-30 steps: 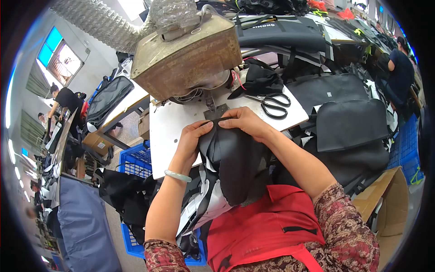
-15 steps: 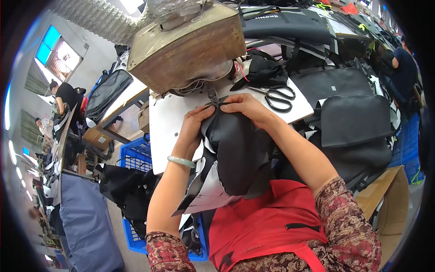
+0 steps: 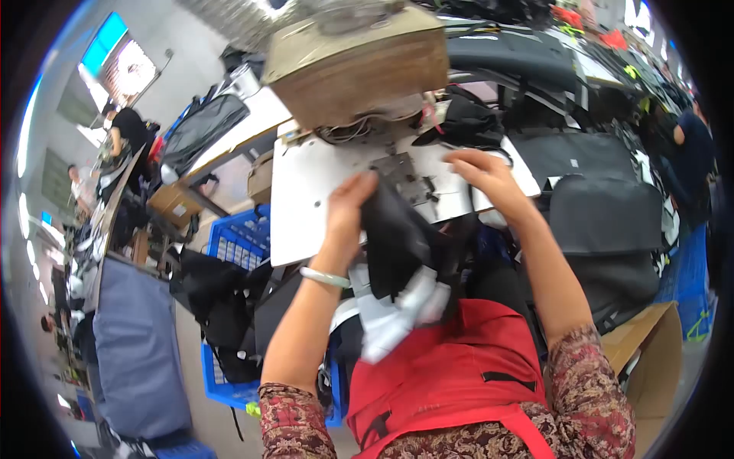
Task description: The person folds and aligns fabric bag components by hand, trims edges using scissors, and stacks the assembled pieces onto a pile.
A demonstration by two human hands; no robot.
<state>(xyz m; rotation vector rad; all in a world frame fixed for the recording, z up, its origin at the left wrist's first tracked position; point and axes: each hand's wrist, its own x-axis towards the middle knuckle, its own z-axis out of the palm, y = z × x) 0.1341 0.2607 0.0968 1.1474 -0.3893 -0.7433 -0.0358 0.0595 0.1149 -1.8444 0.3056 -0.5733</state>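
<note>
A black fabric piece [image 3: 394,233] with a pale grey-white part [image 3: 397,310] hangs in front of the sewing machine, blurred by motion. Its upper left edge is gripped by my left hand [image 3: 350,210], which wears a pale bangle. My right hand [image 3: 493,180] is apart from that edge, over the right side of the white table [image 3: 302,195], fingers stretched to the left and somewhat blurred. Behind it shows a dark curve, perhaps a handle of the scissors, mostly hidden. Between my hands, the metal plate [image 3: 401,172] of the machine is exposed.
The machine's boxy tan head [image 3: 359,65] overhangs the table. Blue crates [image 3: 237,241] with black fabric stand at the left, and a cardboard box [image 3: 650,359] stands at the lower right. Black panels [image 3: 604,214] are piled to the right. Other people [image 3: 130,134] work farther off.
My right hand has come off the black piece and moved right, towards where the scissors lay. My left hand has drawn the piece down from the machine. The view has shifted slightly.
</note>
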